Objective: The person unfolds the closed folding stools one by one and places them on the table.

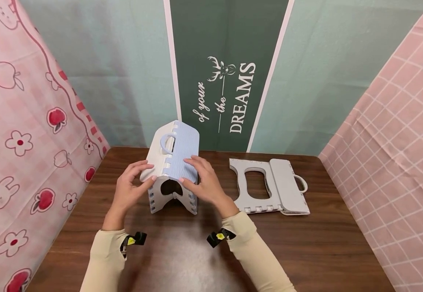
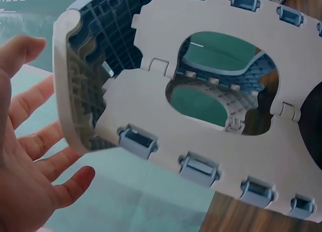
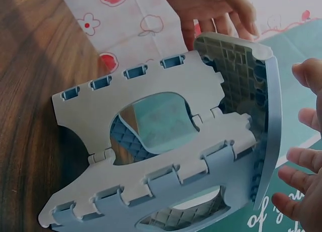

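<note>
A folding step stool (image 1: 187, 142) stands partly unfolded on the table, its top bent along a middle hinge into a white half and a light blue half. A loop handle (image 1: 165, 143) sticks up at that hinge. My left hand (image 1: 126, 188) is at the white half, fingers spread along its outer edge. At the blue half, my right hand (image 1: 207, 182) has its fingers loosely extended. The left wrist view shows the left fingers (image 2: 37, 146) beside the top's edge, and the right wrist view shows the right fingers (image 3: 294, 176) apart from the blue panel.
To the right on the brown wooden table (image 1: 270, 251) lies a second, grey-white folding stool (image 1: 292, 186), partly folded flat, with its handle pointing right. Patterned cloths hang on the left and right, and a green curtain (image 1: 226, 36) with lettering hangs behind.
</note>
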Demonstrator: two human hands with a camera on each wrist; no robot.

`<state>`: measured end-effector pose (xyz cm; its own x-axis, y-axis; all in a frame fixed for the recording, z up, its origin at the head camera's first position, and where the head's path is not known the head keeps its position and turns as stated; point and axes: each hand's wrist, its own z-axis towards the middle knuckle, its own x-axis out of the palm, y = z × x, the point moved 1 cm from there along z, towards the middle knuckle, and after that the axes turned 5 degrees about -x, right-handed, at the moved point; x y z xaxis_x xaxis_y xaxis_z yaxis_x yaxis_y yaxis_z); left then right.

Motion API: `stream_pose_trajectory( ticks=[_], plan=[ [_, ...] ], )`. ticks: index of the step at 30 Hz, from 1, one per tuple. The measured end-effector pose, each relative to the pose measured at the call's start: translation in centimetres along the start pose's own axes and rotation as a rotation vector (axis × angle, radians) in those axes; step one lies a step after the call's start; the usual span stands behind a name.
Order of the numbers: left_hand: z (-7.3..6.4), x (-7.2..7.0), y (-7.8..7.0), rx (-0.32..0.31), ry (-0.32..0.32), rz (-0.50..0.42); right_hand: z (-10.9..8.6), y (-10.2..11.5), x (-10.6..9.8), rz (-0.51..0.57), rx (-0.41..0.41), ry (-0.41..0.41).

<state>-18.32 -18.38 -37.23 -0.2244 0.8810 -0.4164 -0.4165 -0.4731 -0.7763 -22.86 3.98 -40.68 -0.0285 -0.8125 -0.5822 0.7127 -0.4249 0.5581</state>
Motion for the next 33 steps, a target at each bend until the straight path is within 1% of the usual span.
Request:
stream_pose_trajectory(
  ticks=[2, 7, 8, 12, 16, 19, 22, 24, 28, 30, 33],
  plan=[
    [0.1, 0.4, 0.9, 0.010, 0.001, -0.006, 0.4, 0.2, 0.1, -0.018, -0.018, 0.010],
    [0.5, 1.5, 3.6, 0.028, 0.005, 0.010, 1.1, 0.6, 0.5, -0.060, -0.064, 0.033],
    [0.6, 1.7, 3.9, 0.035, 0.005, 0.012, 1.3, 0.7, 0.5, -0.070, -0.070, 0.040],
    [0.7, 1.9, 4.4, 0.083, 0.011, 0.020, 1.7, 0.7, 0.9, -0.137, -0.071, 0.092],
    [0.9, 1.8, 4.4, 0.157, 0.030, 0.080, 2.1, 0.6, 1.1, -0.203, -0.075, 0.128],
    [1.3, 1.7, 4.2, 0.192, 0.051, 0.125, 2.5, 0.6, 1.0, -0.225, -0.074, 0.134],
    [1.7, 1.4, 3.9, 0.181, 0.086, 0.147, 2.8, 0.8, 0.9, -0.240, -0.062, 0.149],
    [2.0, 1.1, 3.6, 0.154, 0.131, 0.165, 2.9, 0.8, 0.7, -0.242, -0.047, 0.169],
    [2.7, 0.4, 3.1, 0.100, 0.224, 0.213, 3.4, 1.1, 0.4, -0.213, -0.019, 0.202],
    [2.9, 0.2, 2.9, 0.083, 0.251, 0.225, 3.6, 1.2, 0.3, -0.198, -0.008, 0.214],
    [3.0, 0.1, 2.8, 0.066, 0.272, 0.236, 3.7, 1.3, 0.2, -0.198, -0.001, 0.225]
  ],
)
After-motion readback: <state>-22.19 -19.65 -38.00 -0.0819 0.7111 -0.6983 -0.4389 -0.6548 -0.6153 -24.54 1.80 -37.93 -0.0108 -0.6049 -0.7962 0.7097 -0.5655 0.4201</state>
